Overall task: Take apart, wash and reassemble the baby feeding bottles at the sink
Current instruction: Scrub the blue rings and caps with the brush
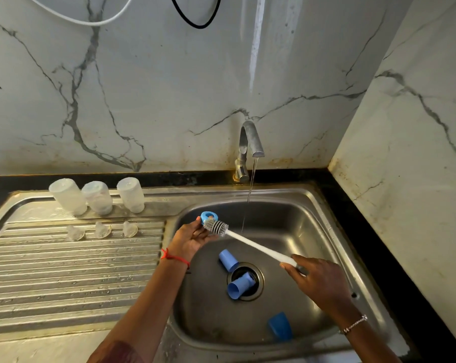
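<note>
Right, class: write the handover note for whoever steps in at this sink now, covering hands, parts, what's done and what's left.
Left hand holds a blue ring; right hand holds the brush by its handle, bristles against the ring.
Tap running.
Three bottles, upside down, and three teats sit on the drainboard, seemingly washed.
Three blue caps lie in the sink.
Left: finish the ring, wash caps, reassemble.

Your left wrist: thin red thread band [175,257], at sink's [287,221] left rim. Your right wrist: silver chain bracelet [354,323], over sink's near-right corner.
</note>
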